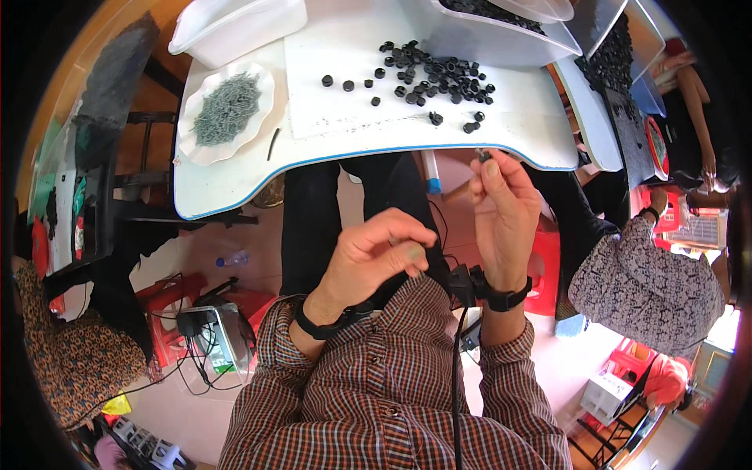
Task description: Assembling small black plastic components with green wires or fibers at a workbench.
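My right hand (505, 215) is raised by the front edge of the table, thumb and fingertips pinched on a small dark part (484, 156). Its exact shape is too small to tell. Lower and closer to my body, my left hand (376, 249) has its fingers curled in toward the thumb; whatever lies between them, if anything, is hidden. Small round black caps (446, 74) lie loose in a heap on the white table (329, 110), with a few apart from the rest. A scalloped white plate (188, 129) at the left bears a pile of thin grey pin-like pieces (227, 108).
A white plastic tub (235, 31) stands at the back left. At the back right is a clear bin (501, 45) with black parts inside. A short black strip (273, 144) lies near the table's front edge. Other people sit at both sides, one in a patterned top (646, 286).
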Tool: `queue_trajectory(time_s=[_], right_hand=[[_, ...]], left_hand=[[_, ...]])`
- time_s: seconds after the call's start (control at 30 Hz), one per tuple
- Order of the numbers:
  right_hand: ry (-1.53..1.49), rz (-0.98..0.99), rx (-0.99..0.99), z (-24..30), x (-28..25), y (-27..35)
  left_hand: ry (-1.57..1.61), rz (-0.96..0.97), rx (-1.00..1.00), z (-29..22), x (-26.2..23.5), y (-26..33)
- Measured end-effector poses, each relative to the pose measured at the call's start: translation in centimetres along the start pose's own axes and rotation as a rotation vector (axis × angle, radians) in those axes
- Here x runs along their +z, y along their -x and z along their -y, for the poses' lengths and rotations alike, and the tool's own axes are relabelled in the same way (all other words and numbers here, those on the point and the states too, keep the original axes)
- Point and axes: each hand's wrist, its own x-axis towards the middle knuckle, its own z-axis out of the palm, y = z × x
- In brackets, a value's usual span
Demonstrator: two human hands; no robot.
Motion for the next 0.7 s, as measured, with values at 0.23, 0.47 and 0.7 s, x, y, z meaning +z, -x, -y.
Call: queue_trajectory(time_s=[0.23, 0.47, 0.7], right_hand=[[0.164, -0.091, -0.283, 2.3, 1.5, -1.5], [0.155, -0.071, -0.331, 4.5, 3.5, -3.0], [0.206, 0.040, -0.203, 2.3, 4.4, -1.3]], left_hand=[[-0.333, 0.494, 0.048, 0.7, 2.2, -0.6], [-0.362, 0.864, 0.031, 3.1, 4.5, 1.2], [-0.314, 1.021, 0.004, 4.3, 7.0, 0.9]])
